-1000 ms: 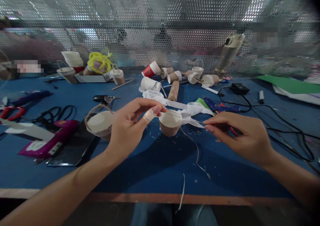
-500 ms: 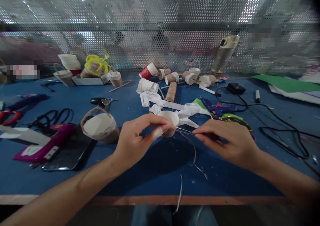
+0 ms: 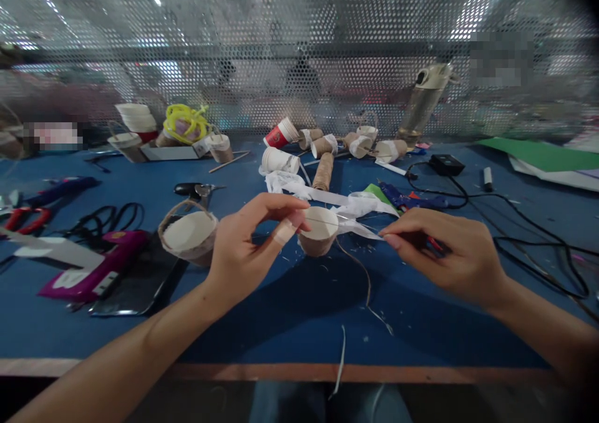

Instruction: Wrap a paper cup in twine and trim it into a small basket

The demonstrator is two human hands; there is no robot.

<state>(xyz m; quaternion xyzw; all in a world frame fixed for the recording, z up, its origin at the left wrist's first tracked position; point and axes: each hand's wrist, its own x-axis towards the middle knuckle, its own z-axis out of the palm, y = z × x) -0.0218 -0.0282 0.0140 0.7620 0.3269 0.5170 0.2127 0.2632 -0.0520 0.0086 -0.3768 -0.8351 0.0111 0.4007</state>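
My left hand (image 3: 255, 248), a pale strip wrapped round its thumb, pinches a thin strand (image 3: 359, 225) between thumb and forefinger. The strand runs across to my right hand (image 3: 444, 257), whose thumb and forefinger are closed on its other end. Just behind the strand a small brown-sided paper cup (image 3: 318, 243) stands upright on the table, its white inside facing up. A length of brown twine (image 3: 367, 279) trails from beside the cup toward the front. To the left of my left hand is a cup with a twine handle (image 3: 189, 229).
White ribbon (image 3: 360, 204) lies tangled behind the cup, near a twine roll (image 3: 322, 172). A blue glue gun (image 3: 412, 199) and black cables (image 3: 533, 242) lie at right. A purple packet (image 3: 100, 267), dark phone (image 3: 140, 282) and red-handled scissors (image 3: 35, 220) are at left.
My right hand has moved right, away from the left, so the span between them is wider. My left hand has shifted slightly left and up, uncovering more of the cup.
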